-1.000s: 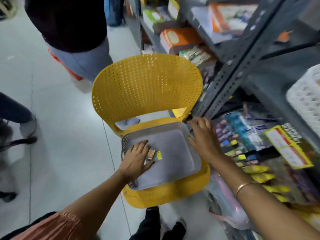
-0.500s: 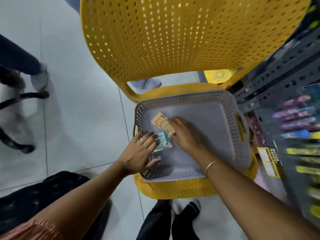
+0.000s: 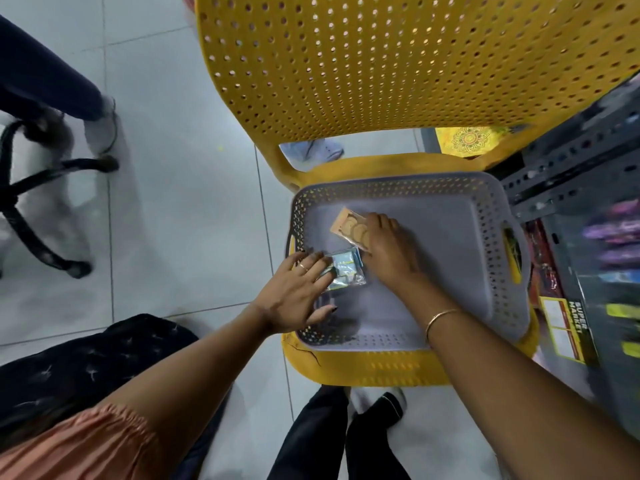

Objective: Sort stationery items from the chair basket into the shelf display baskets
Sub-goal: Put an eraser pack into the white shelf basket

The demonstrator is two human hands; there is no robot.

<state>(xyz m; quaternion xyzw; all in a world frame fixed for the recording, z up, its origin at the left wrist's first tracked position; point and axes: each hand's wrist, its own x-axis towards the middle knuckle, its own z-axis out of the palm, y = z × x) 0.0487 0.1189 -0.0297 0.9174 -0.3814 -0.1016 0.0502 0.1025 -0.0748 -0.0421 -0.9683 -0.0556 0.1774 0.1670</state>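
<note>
Counting L to R, we see one black chair base (image 3: 31, 209) on the tiled floor (image 3: 166, 133), one yellow perforated chair (image 3: 398, 64), one grey basket (image 3: 485, 271) on its seat, and two packets inside the basket. Our left hand (image 3: 294, 296) lies flat w/ fingers spread over the basket's left rim, fingertips touching the clear packet (image 3: 346, 270) w/ blue-and-white contents; not gripping it. Just right and beyond, the tan packet (image 3: 351, 228) shows round shapes, its near end under our right hand (image 3: 388, 247), fingers loosely curled on top; can't tell if they pinch it. One thin bangle (image 3: 440, 318) sits on that wrist. At far right, the shelf (image 3: 568, 161) holds blurred goods and a yellow-edged card (image 3: 568, 332) reading "SUPER MARKET". Other writing is too blurred to read.
</note>
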